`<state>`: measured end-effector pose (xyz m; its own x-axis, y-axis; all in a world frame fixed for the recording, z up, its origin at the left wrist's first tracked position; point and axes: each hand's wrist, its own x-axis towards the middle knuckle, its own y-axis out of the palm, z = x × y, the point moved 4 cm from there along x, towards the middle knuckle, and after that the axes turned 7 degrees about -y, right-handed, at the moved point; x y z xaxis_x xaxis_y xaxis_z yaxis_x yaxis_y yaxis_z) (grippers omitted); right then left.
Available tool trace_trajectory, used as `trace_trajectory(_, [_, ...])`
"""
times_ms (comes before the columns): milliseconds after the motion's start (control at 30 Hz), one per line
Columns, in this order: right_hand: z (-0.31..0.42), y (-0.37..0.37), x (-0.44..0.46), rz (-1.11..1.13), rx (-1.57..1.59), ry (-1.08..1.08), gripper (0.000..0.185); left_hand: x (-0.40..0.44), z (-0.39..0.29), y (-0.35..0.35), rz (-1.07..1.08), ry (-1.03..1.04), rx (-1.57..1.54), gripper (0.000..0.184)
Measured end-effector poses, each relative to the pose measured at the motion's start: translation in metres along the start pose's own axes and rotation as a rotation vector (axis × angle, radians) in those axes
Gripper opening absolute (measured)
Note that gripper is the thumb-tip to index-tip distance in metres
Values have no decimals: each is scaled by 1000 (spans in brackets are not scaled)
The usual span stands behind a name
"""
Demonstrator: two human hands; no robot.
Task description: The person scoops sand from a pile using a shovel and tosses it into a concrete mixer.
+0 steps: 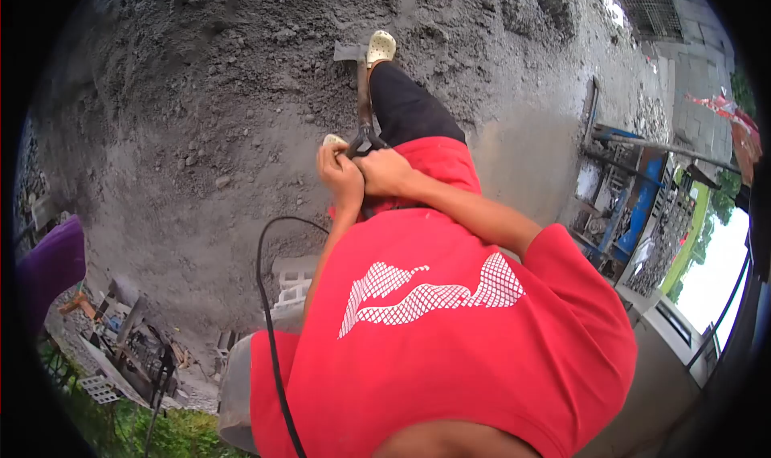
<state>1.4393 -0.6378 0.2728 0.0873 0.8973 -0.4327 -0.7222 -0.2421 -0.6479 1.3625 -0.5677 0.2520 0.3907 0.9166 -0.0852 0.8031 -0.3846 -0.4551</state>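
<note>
A shovel [364, 100] stands with its blade [348, 52] against the grey gravelly ground and its dark forked handle toward my body. My right hand [386, 172] is closed around the handle's grip at my waist. Right beside it, my left hand [342, 179] has its fingers curled in at the same grip, which the two hands mostly hide. One cream clog [381, 47] is forward, touching or close to the blade. The other clog [333, 141] shows only in part beyond my left hand.
Loose gravel [201, 120] spreads ahead and left. A black cable [263, 297] loops by my left side near concrete blocks [293, 280]. Blue metal framework [642, 205] and a long pole [666, 148] are at the right. Purple cloth [55, 265] shows at the left edge.
</note>
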Motion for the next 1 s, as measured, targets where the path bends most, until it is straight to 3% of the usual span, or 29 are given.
trace_trajectory(233, [-16, 60, 11, 380, 135, -77, 34, -31, 29, -14, -274, -111, 162, 10])
trace_trajectory(333, [-52, 99, -6, 515, 172, -132, 42, -96, 96, 19, -332, -288, 240, 12])
trace_trajectory(367, [-61, 133, -17, 558, 207, -140, 43, -113, 107, 24, -324, -381, 116, 13])
trace_trajectory(400, [-66, 155, -24, 456, 463, -231, 42, -124, 116, 15, -340, -367, 124, 13])
trace_trajectory(433, [-79, 183, -28, 600, 363, -99, 40, -128, 119, 19, -374, -371, 122, 14])
trace_trajectory(500, [-84, 207, -32, 485, 373, -116, 37, -148, 143, 19, -402, -501, 63, 13])
trace_trajectory(667, [-105, 266, -45, 628, 250, 63, 48, -196, 206, 37, -459, -769, -100, 14])
trace_trajectory(767, [-113, 282, -48, 661, 284, 95, 44, -210, 234, 44, -497, -963, -374, 16])
trace_trajectory(933, [-112, 279, -47, 741, 524, 69, 37, -212, 232, 47, -488, -1018, -290, 28])
trace_trajectory(1000, [-103, 258, -36, 797, 618, 83, 43, -208, 232, 49, -544, -1074, -338, 28])
